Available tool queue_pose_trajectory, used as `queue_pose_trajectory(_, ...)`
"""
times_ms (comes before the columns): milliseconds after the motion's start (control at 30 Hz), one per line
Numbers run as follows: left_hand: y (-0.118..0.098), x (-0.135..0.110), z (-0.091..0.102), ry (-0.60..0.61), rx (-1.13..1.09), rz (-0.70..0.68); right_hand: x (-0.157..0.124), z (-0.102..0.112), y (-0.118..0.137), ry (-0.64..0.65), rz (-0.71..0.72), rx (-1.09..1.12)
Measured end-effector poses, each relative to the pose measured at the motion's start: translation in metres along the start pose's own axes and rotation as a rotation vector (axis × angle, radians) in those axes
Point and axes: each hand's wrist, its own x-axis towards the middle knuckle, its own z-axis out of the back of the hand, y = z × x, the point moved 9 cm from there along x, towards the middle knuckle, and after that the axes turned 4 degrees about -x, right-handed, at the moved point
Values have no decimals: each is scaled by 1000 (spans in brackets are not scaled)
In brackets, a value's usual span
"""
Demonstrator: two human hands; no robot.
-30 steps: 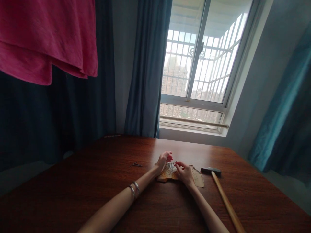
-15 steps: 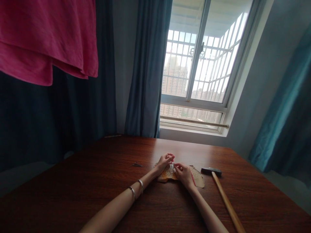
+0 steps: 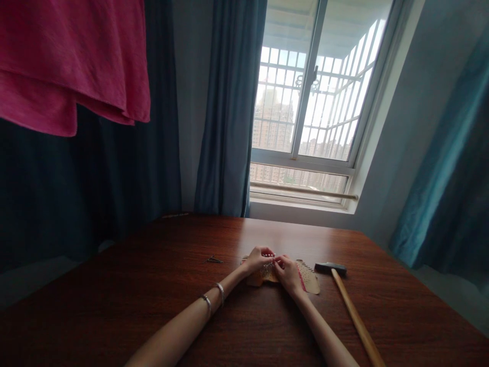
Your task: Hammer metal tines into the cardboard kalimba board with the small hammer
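Note:
On the table lies a tan, flat piece (image 3: 310, 281) full of small holes, with slits along its upper right edge and a pinkish-red strip beside my right wrist. It looks like leather or card; I cannot tell which. Over its middle, my left hand (image 3: 259, 259) is closed in a pinch, fingertips pointing right. My right hand (image 3: 287, 274) pinches from the other side, its fingertips meeting those of the left. Small white bits show by the fingers, but what the fingertips hold is too small to name. Both hands hide the centre of the piece.
A hammer (image 3: 355, 311) with a black head and wooden handle lies right of my right hand. Several thin dark metal pieces, perhaps nails (image 3: 214, 260), lie to the left. The brown wooden table (image 3: 153, 290) ends below the window (image 3: 305, 102); a pink cloth (image 3: 76, 61) hangs upper left.
My left hand has come down and right, so its fingertips now meet those of my right hand. The white bits between the hands are more covered. The view has shifted slightly.

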Motion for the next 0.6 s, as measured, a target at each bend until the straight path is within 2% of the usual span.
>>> queue_pose_trajectory(267,-7,-4,2,-51,52,-28,0,-6,-1,15,-4,22)
queue_pose_trajectory(367,-7,-4,1,-49,60,-33,7,2,-4,77,-58,45)
queue_pose_trajectory(433,-5,-4,1,-51,67,-27,6,22,-12,113,-97,-19)
queue_pose_trajectory(500,-1,-4,1,-56,75,-15,-8,54,-21,114,-91,-196)
queue_pose_trajectory(600,3,-3,1,-73,96,-15,-60,118,-47,-50,-176,-548)
